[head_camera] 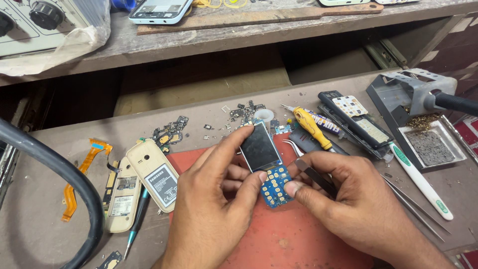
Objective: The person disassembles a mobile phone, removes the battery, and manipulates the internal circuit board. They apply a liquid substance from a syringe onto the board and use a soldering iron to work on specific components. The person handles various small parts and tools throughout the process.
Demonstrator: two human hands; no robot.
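The phone board [269, 167] carried a glossy dark screen above matt blue circuit material with gold pads. The tweezers [311, 174] looked dull metal. The mat [279, 239] was matt red, the worktop [40, 219] rough and scuffed.

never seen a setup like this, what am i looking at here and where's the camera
There is no machine: these are a person's two bare hands, filmed by one camera worn on the head, looking down at a workbench. The left hand and right hand together hold a small phone circuit board with its screen attached; its blue keypad part sits between the thumbs. The right hand also grips dark tweezers. Under them lies a red mat. To the left lie a cream phone shell with a battery and an orange ribbon cable. To the right lie a yellow-handled screwdriver, a dismantled black phone and a soldering iron stand.
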